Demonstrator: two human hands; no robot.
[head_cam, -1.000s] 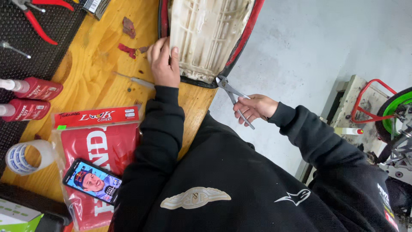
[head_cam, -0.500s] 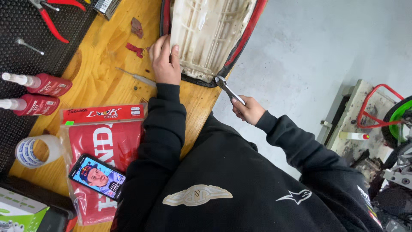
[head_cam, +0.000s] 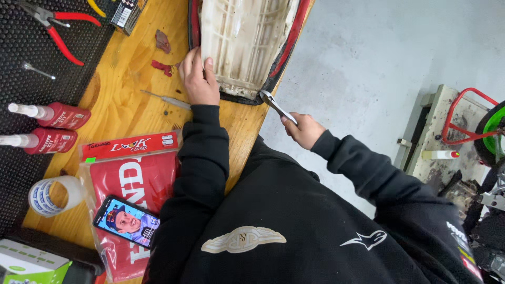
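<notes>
A motorcycle seat (head_cam: 244, 37) lies upside down on the wooden bench (head_cam: 121, 79), showing its white ribbed plastic base with a red and black cover edge. My left hand (head_cam: 197, 79) rests flat on the near left corner of that base, fingers together. My right hand (head_cam: 304, 129) is closed on silver metal pliers (head_cam: 273, 105). The pliers' jaws touch the seat's near edge where the cover wraps round. Both arms are in black sleeves.
Near my left hand lie a thin screwdriver (head_cam: 168, 100) and red scraps (head_cam: 160, 66). A black mat (head_cam: 26, 94) holds red-handled pliers (head_cam: 60, 31) and two red bottles (head_cam: 55, 115). A tape roll (head_cam: 52, 194), red packaged cover (head_cam: 131, 168) and phone (head_cam: 126, 221) lie nearer. Concrete floor and a red stand (head_cam: 463, 113) are right.
My right hand has risen from beside my body and brought the pliers' jaws up against the seat's near edge. My left hand has stayed on the seat base.
</notes>
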